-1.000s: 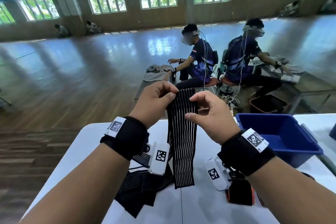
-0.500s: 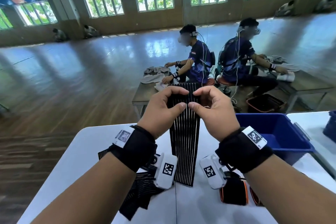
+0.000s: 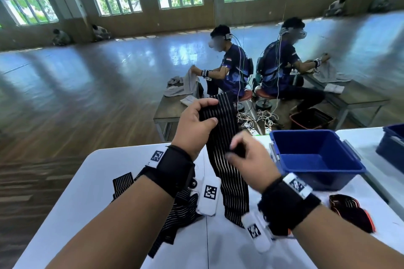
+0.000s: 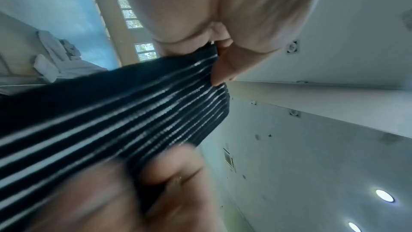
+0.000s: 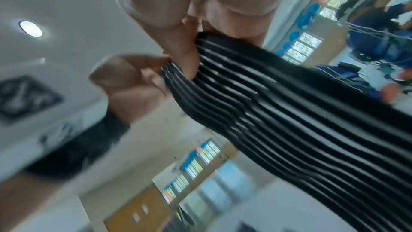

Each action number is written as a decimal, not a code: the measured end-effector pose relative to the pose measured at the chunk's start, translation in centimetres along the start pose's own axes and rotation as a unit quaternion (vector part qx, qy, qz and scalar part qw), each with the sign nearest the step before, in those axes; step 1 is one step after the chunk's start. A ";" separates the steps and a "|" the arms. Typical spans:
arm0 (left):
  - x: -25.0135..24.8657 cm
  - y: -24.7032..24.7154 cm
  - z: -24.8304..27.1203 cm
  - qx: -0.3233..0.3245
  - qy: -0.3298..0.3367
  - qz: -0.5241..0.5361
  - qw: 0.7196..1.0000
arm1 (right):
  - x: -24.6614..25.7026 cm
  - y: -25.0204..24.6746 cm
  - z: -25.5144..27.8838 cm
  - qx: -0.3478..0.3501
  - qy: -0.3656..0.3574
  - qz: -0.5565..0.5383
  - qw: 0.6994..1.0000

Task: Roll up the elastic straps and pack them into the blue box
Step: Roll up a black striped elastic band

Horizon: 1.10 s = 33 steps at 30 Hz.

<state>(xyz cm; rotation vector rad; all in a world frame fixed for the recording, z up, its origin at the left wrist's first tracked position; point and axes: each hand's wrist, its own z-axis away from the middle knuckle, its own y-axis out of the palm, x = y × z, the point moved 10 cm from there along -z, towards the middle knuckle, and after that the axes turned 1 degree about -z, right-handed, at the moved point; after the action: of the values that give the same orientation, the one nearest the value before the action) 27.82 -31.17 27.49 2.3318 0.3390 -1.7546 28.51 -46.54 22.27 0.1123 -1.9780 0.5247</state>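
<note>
Holding the upper end of a black strap with thin white stripes [image 3: 225,137], the left hand [image 3: 194,129] sits in the middle of the head view, its thumb and fingers curled over the strap's top edge. The right hand [image 3: 251,159] is lower and a little to the right, blurred; its thumb and fingers pinch the right edge of the same strap. In the right wrist view its fingers [image 5: 187,63] press on the striped cloth [image 5: 278,112], and in the left wrist view the left thumb [image 4: 225,66] lies on the strap [image 4: 133,108] near its end. The strap hangs down from the hands, and its lower end reaches the white table [image 3: 87,192] at the lower centre of the frame. More striped straps [image 3: 175,220] lie crumpled on the table at the lower left, under the left wrist. The blue box [image 3: 314,157] stands open on the table at the right, near the right hand. A dark roll with an orange edge [image 3: 349,212] lies in front of the box, at the lower right.
</note>
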 end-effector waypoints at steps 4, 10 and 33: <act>3.0 -0.6 -1.1 -0.014 -0.044 0.018 0.999 | -8.3 4.8 6.7 0.162 0.125 0.081 0.976; 9.1 -1.8 -4.5 -0.034 -0.104 -0.013 0.994 | -14.7 7.6 14.4 0.282 0.289 0.074 0.912; 35.3 -4.2 -8.0 0.150 -0.229 -0.449 0.851 | -19.6 6.6 23.2 0.125 0.465 0.115 0.869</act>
<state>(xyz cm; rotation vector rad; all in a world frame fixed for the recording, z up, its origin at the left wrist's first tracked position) 43.30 -22.66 -4.43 1.9170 1.3054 -2.8743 16.07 -53.03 -5.45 -0.1945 -0.9709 0.8029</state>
